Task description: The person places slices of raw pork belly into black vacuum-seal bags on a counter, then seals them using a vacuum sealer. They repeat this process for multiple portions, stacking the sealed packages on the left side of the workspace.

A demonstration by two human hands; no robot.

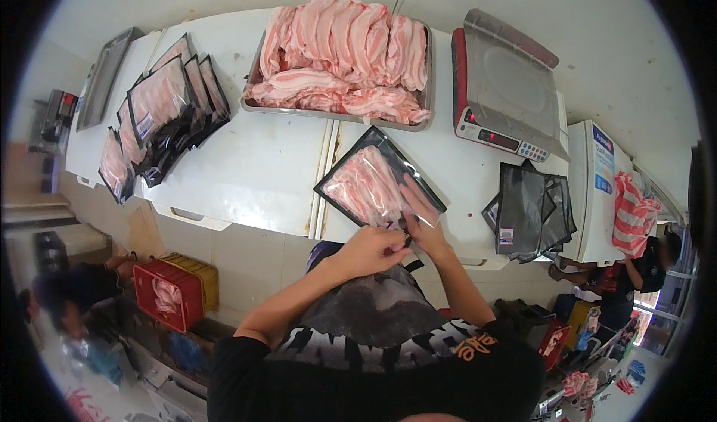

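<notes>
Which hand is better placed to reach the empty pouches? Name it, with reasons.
Probably the right hand: it lies spread at the filled pouch, nearer the empty pouches; the left hand is curled, farther away.

Black-edged clear pouch [385, 169]; pink meat slices [358, 189] inside; lying askew.

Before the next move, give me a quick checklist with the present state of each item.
1. Meat inside the pouch on the worktop: ok, pale pink slices show through its clear front.
2. Right hand on the pouch: ok, fingers extended over its right part.
3. Pouch's near end closed: cannot tell, the left hand hides part of it.
4. More meat to hand: ok, the metal tray beyond the pouch is heaped.
5. Spare flat pouches nearby: ok, stacked to the right.
6. Filled pouches squarely stacked: not ok, they overlap at uneven angles on the left.
</notes>
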